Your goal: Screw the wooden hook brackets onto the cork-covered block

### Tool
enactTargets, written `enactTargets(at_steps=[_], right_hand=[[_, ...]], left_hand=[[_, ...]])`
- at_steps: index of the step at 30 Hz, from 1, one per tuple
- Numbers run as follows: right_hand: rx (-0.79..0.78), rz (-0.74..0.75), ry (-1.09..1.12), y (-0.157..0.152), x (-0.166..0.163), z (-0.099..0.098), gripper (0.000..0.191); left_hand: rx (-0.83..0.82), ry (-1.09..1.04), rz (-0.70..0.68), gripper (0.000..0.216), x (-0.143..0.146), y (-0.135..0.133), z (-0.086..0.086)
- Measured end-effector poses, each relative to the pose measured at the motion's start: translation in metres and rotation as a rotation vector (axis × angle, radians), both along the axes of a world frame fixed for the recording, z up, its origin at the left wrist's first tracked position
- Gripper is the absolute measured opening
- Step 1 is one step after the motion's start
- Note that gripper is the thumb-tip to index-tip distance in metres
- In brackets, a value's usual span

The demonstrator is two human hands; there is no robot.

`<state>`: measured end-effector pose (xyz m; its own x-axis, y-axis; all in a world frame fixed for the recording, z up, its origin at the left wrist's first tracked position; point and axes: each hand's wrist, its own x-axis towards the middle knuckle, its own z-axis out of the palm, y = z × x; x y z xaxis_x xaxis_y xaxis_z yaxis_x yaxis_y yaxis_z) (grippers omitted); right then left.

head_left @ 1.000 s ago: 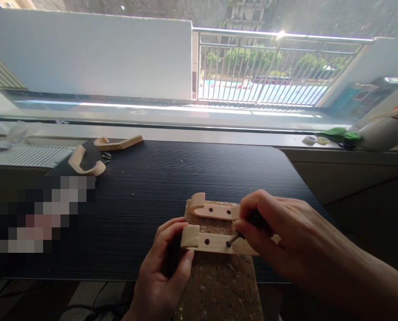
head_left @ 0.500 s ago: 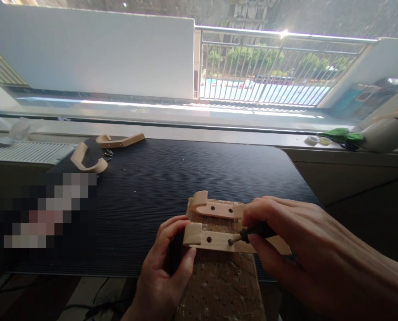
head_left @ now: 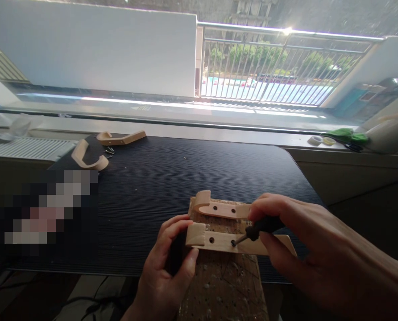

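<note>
My right hand (head_left: 299, 236) grips a dark-handled screwdriver (head_left: 252, 232). The tip sits at the right-hand screw of the nearer wooden hook (head_left: 223, 240), and the shaft slants up to the right. My left hand (head_left: 167, 263) is closed around the curled end of that hook and the left edge of the board beneath, thumb in front and fingers behind. This brown, hole-marked board (head_left: 224, 285) looks covered in clear tape or film. Parallel behind lies a second wooden hook (head_left: 204, 204) with two dark screws in it; its right end is hidden by my right hand.
On the black table (head_left: 159, 178), two loose wooden hooks, one curved toward me (head_left: 81, 154) and one farther back (head_left: 123, 139), lie at the left near several small screws (head_left: 109, 150). Tape rolls (head_left: 315, 140) and a green item (head_left: 349, 135) sit on the windowsill.
My right hand and the screwdriver handle have shifted right and turned slightly, so more of the shaft shows. The left hand keeps its hold, and the whole view has moved slightly.
</note>
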<state>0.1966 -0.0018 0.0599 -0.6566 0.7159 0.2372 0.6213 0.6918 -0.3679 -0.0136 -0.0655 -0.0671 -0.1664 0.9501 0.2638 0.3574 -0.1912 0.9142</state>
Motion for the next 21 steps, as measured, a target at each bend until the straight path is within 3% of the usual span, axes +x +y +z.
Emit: enactTargets(at_steps=[11,15,21], right_hand=[[0.121,-0.062,-0.036,-0.0016,0.0021,-0.0010,0.012],[0.171,-0.136,-0.033,-0.0040,0.0054,0.0010,0.016],[0.139,-0.101,-0.067,-0.0035,0.0009,-0.0056,0.019]], left_hand=[[0.013,-0.001,-0.008,0.037,-0.0007,0.0009,-0.0018],[0.007,0.005,-0.008,0.036,-0.0007,0.0008,-0.0005],[0.014,0.009,-0.003,0.036,0.0000,0.0007,-0.0010]])
